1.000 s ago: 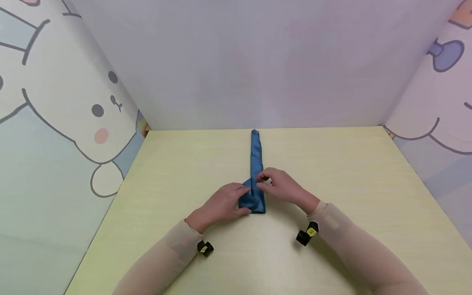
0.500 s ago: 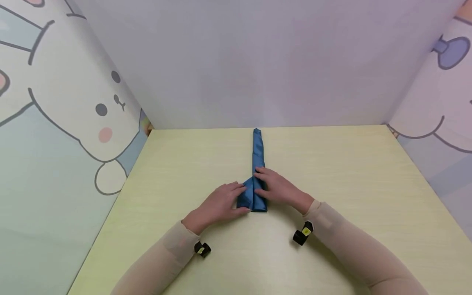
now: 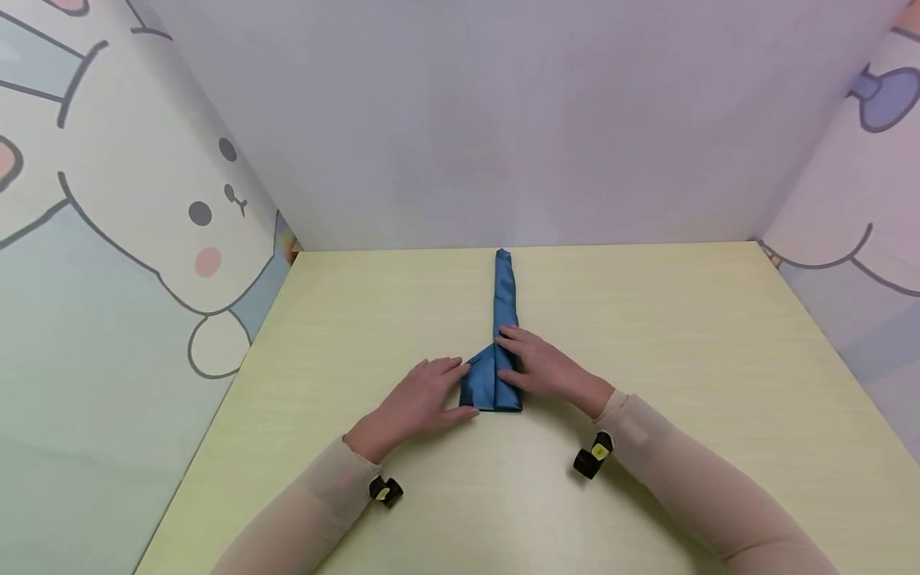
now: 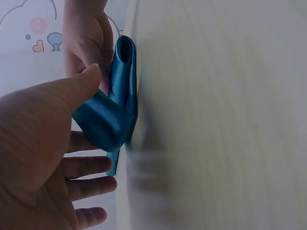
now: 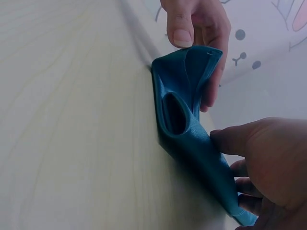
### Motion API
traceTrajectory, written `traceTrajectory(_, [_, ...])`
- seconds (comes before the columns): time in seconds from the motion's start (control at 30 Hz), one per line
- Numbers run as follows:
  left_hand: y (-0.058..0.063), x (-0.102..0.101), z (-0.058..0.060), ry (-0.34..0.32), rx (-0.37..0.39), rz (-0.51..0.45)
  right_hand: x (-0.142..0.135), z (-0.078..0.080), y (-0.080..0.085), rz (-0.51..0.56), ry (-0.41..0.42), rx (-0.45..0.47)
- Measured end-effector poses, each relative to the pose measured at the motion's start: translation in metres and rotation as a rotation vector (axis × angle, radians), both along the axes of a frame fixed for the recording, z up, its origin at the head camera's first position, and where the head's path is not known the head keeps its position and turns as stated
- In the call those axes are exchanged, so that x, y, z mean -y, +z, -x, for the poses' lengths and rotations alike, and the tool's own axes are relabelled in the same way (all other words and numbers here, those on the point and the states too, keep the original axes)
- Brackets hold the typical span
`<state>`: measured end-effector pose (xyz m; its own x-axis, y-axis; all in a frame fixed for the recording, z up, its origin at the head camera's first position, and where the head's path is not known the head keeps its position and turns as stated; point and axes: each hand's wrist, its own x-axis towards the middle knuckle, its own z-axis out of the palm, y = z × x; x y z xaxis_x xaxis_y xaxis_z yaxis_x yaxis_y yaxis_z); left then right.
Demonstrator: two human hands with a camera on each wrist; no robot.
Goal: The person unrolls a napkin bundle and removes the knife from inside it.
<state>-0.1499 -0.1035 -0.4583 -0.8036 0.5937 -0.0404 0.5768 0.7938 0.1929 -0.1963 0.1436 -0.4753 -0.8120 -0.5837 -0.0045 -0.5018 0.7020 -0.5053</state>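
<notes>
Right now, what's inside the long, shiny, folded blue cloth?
At its near end, the long, shiny, folded blue cloth shows a dark hollow between layers. Deeper inside can't be seen: its own layers cover it.

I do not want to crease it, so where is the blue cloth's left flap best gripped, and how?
Probably pinch the left flap by its outer edge, coming from the left: that edge stands raised off the table, while the right hand touches the folded strip.
</notes>
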Motion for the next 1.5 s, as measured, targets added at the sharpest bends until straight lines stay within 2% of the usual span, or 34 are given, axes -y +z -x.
traceTrajectory(0.17, [-0.002,0.008,-0.002,0.019,-0.005,-0.046,0.001,0.0,0.001,-0.004,0.002,0.007])
traceTrajectory(0.53, [-0.004,0.019,-0.006,0.008,-0.057,-0.096,-0.001,0.0,-0.002,-0.003,0.005,0.022])
traceTrajectory(0.67, [-0.005,0.02,-0.005,-0.006,-0.095,-0.138,-0.003,0.0,-0.003,0.0,0.001,0.017])
traceTrajectory(0.8, [-0.007,0.023,-0.002,-0.012,-0.1,-0.163,-0.004,0.001,-0.004,0.0,0.004,0.012])
traceTrajectory(1.1, [-0.013,0.027,-0.002,-0.041,-0.084,-0.084,-0.004,0.001,-0.003,0.001,0.014,0.023])
traceTrajectory(1.3, [-0.007,0.021,-0.001,-0.022,-0.048,0.011,-0.002,-0.001,-0.004,0.012,-0.008,-0.021])
traceTrajectory(1.5, [0.001,0.004,0.005,-0.029,-0.009,0.123,0.006,-0.004,-0.004,0.004,-0.021,-0.084])
